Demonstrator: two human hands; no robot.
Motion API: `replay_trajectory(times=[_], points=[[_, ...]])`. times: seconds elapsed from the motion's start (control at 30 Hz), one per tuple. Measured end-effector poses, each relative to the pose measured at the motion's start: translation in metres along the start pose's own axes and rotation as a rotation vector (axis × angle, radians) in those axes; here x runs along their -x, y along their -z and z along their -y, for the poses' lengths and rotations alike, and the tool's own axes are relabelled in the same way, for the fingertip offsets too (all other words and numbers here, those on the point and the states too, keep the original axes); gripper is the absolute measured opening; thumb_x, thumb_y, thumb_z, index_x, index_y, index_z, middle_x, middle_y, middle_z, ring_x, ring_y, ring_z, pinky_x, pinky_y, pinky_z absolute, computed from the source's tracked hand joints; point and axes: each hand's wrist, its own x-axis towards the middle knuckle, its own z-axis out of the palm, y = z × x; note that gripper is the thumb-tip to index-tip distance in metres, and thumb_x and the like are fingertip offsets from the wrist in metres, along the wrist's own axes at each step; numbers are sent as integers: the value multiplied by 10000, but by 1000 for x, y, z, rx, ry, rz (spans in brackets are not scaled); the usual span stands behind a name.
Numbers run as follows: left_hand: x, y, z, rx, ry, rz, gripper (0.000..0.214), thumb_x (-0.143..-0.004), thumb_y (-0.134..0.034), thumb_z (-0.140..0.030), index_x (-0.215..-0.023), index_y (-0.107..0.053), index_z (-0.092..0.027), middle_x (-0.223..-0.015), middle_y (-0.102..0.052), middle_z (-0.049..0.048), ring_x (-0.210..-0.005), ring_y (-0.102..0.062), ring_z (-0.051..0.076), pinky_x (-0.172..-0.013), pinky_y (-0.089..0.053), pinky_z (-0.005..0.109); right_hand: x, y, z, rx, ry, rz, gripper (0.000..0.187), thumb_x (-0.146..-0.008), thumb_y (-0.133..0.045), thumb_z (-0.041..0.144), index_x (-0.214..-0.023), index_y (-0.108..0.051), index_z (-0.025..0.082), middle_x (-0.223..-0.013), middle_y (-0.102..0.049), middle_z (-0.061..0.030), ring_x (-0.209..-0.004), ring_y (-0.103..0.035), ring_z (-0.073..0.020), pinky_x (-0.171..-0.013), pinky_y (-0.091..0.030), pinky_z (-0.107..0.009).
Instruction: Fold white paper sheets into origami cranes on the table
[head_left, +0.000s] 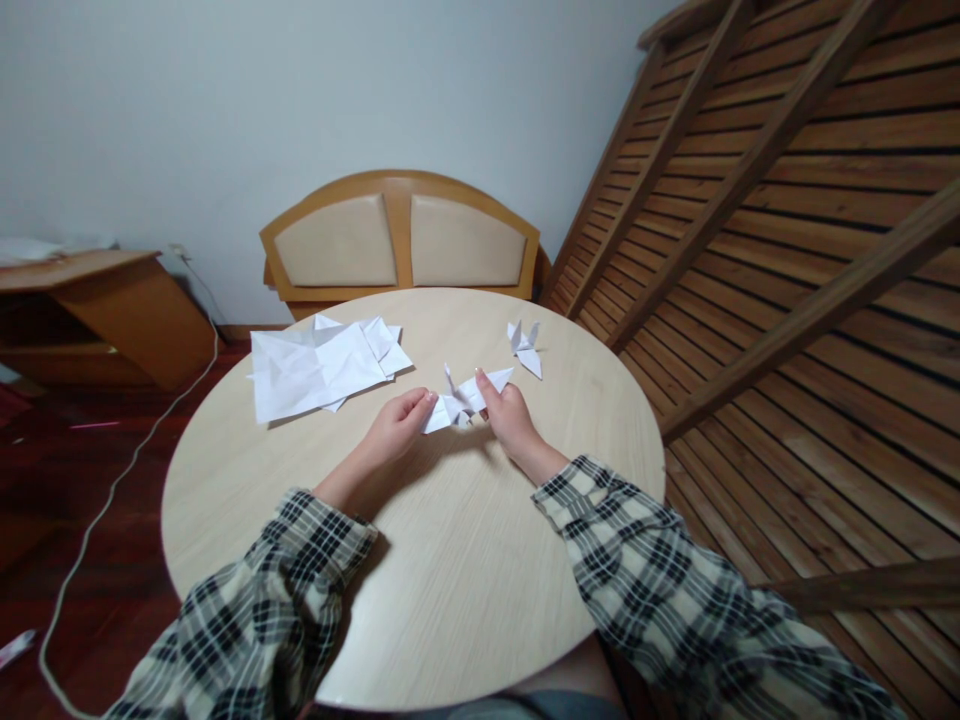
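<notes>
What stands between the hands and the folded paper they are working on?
Nothing visible. The left hand and right hand both pinch the folded paper at its two ends. The paper pile and small paper bird lie apart on the table.

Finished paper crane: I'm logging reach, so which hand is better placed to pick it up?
Right, probably. The right hand lies just short of the finished crane, on its side of the table; the left hand is farther off. Both hands pinch the folded paper between them.

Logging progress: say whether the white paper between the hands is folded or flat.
Folded: the white paper piece shows pointed flaps and creases.
</notes>
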Motion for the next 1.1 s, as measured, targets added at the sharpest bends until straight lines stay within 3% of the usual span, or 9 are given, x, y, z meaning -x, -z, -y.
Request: replay_trajectory(times=[0.47, 1.1], points=[[0, -11, 1, -40, -30, -209, 326, -917, -458, -399, -642, -430, -228, -602, -406, -14, -566, -367, 158, -540, -298, 305, -1, -4, -2, -91, -41, -82, 535, -791, -541, 735, -618, -452, 236, -536, -417, 40, -483, -365, -121, -484, -289, -281], [0, 7, -9, -72, 41, 11, 310, -924, -440, -394, -678, -473, -208, -640, -442, -7, -603, -415, 153, -566, -344, 283, -2, 3, 6, 114, 48, 23, 573, -832, -480, 725, -553, -439, 226, -502, -449, 25, -498, -433, -124, -505, -339, -265]])
